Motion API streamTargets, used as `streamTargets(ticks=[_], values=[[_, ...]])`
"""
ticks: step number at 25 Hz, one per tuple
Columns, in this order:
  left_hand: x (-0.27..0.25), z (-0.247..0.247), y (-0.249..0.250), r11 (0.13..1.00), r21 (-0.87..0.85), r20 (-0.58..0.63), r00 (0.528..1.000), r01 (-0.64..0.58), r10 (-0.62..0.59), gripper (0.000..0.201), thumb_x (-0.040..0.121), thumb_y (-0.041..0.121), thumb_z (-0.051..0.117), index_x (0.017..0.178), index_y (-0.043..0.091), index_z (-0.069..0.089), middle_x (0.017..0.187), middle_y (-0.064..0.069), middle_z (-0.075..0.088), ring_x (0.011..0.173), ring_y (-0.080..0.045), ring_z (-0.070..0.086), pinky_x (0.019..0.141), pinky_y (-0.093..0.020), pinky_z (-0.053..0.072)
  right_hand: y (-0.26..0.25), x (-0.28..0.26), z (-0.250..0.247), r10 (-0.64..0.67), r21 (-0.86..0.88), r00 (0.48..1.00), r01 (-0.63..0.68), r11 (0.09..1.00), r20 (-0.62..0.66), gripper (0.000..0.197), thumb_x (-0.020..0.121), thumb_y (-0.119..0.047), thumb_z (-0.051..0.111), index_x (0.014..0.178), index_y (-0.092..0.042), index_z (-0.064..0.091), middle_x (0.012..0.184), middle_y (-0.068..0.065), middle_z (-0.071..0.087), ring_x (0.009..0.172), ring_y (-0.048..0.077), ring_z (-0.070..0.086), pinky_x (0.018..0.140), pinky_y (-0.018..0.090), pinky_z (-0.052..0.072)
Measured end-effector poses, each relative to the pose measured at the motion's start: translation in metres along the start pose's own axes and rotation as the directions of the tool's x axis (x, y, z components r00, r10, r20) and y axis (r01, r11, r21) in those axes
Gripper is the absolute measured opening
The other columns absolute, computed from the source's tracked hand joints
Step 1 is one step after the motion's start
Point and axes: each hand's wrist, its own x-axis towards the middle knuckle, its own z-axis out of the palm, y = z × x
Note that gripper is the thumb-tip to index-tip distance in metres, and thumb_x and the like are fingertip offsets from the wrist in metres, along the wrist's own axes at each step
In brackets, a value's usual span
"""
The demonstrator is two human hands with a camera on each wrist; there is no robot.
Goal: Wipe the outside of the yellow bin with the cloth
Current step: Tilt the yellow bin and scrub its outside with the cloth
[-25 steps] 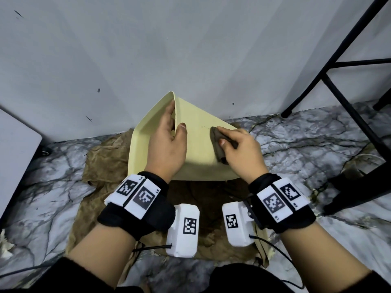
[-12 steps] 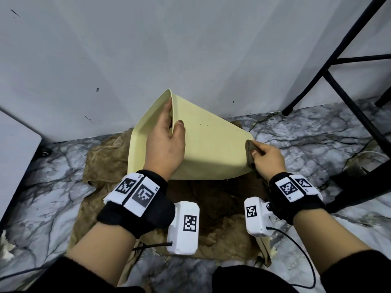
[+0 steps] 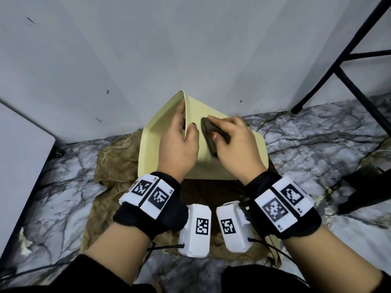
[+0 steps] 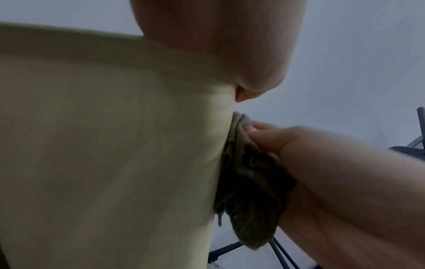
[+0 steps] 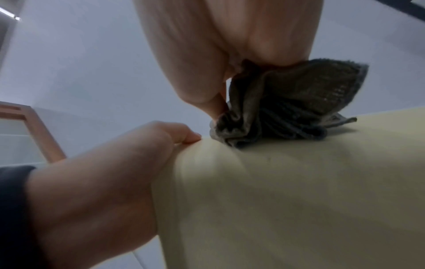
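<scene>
Bin axis: the bin lay tipped on its side on a brown sheet, its long axis running left to right, mouth to the left, closed base to the right.
Bin place: on the marble floor close to the far wall, between the two forearms.
Left hand: the left hand clamped the rim near the mouth, fingers curled inside, thumb outside on the upper wall.
Right hand: the right hand was closed round a bunched dark cloth, pressing it on the outer wall just right of the left thumb.
Head view only: the whole bin, the sheet, the floor and a black frame at far right.
Left wrist view only: the cloth wedged between bin wall and right hand, its lower end hanging free.
Right wrist view only: folds of the cloth squeezed under the fingers; the left hand gripped the rim.
</scene>
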Motion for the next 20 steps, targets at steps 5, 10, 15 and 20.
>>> streamTargets(ticks=[5,10,15,20], values=[[0.001,-0.001,0.000,1.000,-0.017,0.009,1.000,-0.007,0.007,0.051,0.089,0.009,0.043,0.137,0.020,0.033,0.118,0.018,0.048,0.112,0.003,0.048,0.094,-0.011,0.039,-0.002,0.005,-0.001,0.039,0.138,0.998,-0.046,0.989,0.047,0.035,0.085,-0.011,0.054,0.117,-0.025,0.059,0.104,0.000,0.054,0.110,0.027,0.050,0.102,0.029,0.037],[0.000,-0.002,-0.001,0.999,-0.044,0.019,1.000,0.005,-0.004,0.053,0.087,0.014,0.043,0.138,0.022,0.031,0.114,0.026,0.048,0.108,0.007,0.051,0.097,-0.022,0.041,0.024,0.015,-0.009,0.131,0.146,0.991,-0.135,0.980,0.038,0.034,0.085,-0.008,0.055,0.117,-0.020,0.060,0.105,0.000,0.051,0.109,0.019,0.053,0.097,0.019,0.036],[0.004,-0.006,-0.003,0.992,-0.113,0.053,0.997,0.062,-0.056,0.052,0.091,0.006,0.040,0.139,0.022,0.027,0.125,0.012,0.048,0.129,-0.010,0.042,0.108,-0.033,0.036,0.072,0.022,-0.019,0.285,0.086,0.958,-0.287,0.954,0.033,0.034,0.086,-0.010,0.053,0.118,-0.020,0.058,0.122,0.010,0.053,0.116,0.021,0.051,0.107,0.028,0.035],[0.008,-0.013,-0.001,0.997,-0.040,0.196,0.979,0.060,-0.051,0.055,0.093,0.009,0.034,0.142,0.025,0.013,0.125,0.013,0.048,0.096,0.017,0.049,0.089,-0.012,0.039,0.110,0.017,-0.031,0.409,0.075,0.912,-0.409,0.909,0.023,0.034,0.087,-0.010,0.052,0.119,-0.018,0.057,0.127,0.011,0.057,0.119,0.025,0.052,0.108,0.038,0.038]])
